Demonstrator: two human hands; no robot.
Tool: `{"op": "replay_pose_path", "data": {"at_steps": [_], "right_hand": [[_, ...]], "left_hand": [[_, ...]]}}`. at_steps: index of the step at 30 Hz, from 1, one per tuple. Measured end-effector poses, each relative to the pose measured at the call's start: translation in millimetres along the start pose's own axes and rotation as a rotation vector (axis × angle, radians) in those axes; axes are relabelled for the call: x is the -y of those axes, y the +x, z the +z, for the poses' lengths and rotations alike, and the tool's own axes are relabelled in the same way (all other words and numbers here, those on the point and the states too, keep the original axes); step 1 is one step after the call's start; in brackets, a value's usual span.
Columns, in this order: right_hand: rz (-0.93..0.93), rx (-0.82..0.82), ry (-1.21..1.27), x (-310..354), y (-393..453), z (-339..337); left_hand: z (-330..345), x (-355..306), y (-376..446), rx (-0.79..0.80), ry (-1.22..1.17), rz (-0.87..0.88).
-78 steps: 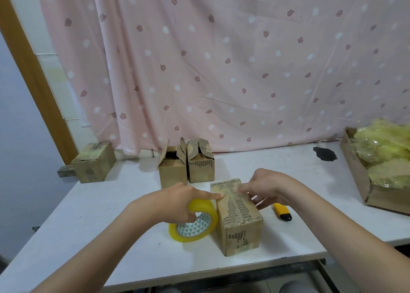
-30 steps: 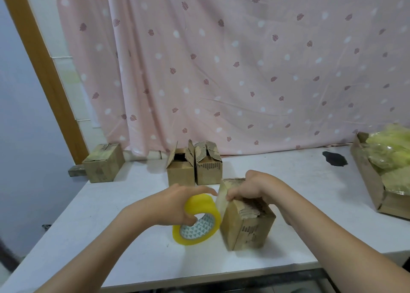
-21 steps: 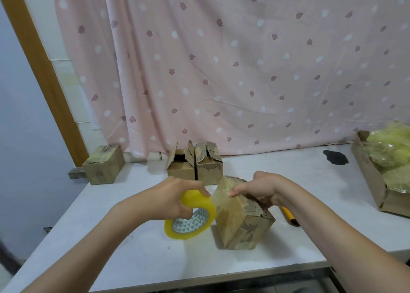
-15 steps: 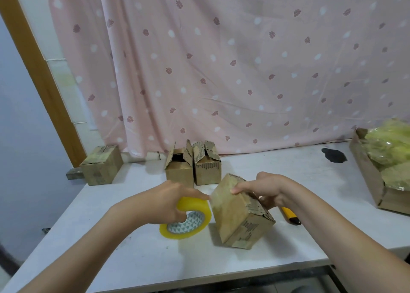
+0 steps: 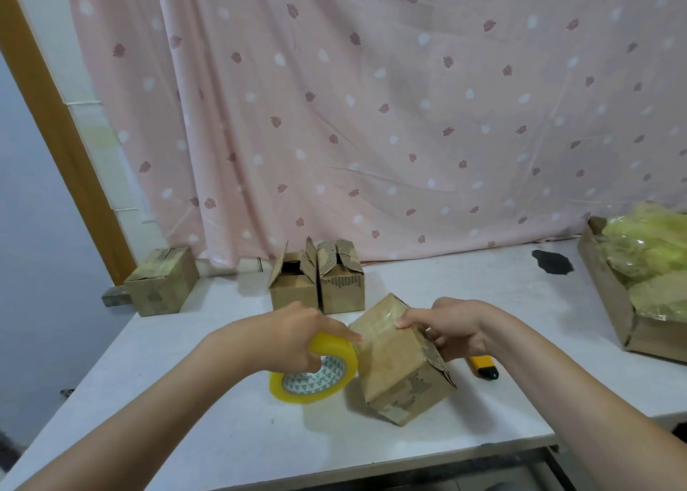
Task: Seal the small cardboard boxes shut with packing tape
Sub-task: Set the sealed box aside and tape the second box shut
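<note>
1. Your left hand (image 5: 293,332) has its fingers curled over the top of the yellow tape roll (image 5: 316,370), gripping it, with the forefinger stretched out to touch the box.
2. Your right hand (image 5: 451,327) holds the small cardboard box (image 5: 399,360) from behind, the thumb pressed on its upper edge and the other fingers curled round its far side.
3. The box sits tilted on one lower edge on the white table (image 5: 223,427), with the roll touching its left face.
4. Beyond the box stand two open-flapped boxes (image 5: 316,282), side by side; a closed box (image 5: 161,280) lies well to their left.
5. A yellow utility knife (image 5: 483,367) lies just right of the tilted box; a pink patterned curtain (image 5: 371,111) hangs behind.
6. The tilted box is worn, with torn patches on its lower faces and glossy tape on top.
</note>
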State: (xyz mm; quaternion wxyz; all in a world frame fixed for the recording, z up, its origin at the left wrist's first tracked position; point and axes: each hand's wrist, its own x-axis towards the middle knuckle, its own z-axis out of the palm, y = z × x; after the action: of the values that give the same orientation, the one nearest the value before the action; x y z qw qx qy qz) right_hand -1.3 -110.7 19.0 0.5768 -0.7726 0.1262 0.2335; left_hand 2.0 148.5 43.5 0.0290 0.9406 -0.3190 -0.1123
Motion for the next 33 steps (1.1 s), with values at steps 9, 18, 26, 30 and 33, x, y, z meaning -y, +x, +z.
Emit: {"op": "replay_pose_path", "data": {"at_steps": [9, 18, 26, 30, 33], "right_hand": [[0.03, -0.026, -0.053, 0, 0, -5], [-0.058, -0.323, -0.712, 27, -23, 17], [0.0, -0.273, -0.831, 40, -26, 35], [0.048, -0.302, -0.865, 41, -19, 38], [0.088, -0.266, -0.786, 39, -17, 30]], "left_hand": [[12, -7, 9, 0.0, 0.021, 0.009], [15, -10, 14, -0.011, 0.01, 0.033], [18, -14, 8, -0.046, 0.01, 0.035], [17, -12, 4, -0.066, -0.064, 0.024], [15, -1, 0, -0.135, -0.218, -0.019]]}}
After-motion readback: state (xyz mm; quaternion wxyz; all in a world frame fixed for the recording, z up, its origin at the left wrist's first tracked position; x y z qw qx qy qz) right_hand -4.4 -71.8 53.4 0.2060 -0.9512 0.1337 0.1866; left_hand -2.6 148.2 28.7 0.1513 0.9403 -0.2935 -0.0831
